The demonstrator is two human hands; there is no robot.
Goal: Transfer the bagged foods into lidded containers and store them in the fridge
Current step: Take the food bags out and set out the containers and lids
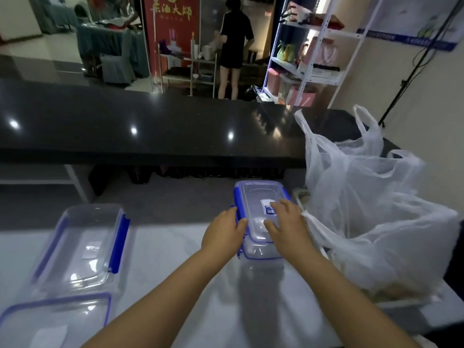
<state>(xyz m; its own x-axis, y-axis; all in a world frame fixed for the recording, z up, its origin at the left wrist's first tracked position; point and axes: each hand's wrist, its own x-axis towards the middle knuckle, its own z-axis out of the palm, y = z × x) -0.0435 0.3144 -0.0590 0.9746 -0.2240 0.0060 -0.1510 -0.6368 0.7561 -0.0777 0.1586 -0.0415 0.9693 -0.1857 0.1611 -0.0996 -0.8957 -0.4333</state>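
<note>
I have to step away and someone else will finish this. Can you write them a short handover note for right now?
Left hand: grips the left edge of the lidded container at centre. Right hand: fingers flat on its lid.
An open container and a separate lid lie to the left on the white table. The plastic bags stand to the right, with food still inside.
Done: containers laid out.
Left: open this container, move the bagged food in, clip the lids, take everything to the fridge.

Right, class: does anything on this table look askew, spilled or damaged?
Nothing spilled or damaged. The lid under both hands sits skewed on its container, not yet clipped. The bags slump at the right, food still inside.
</note>
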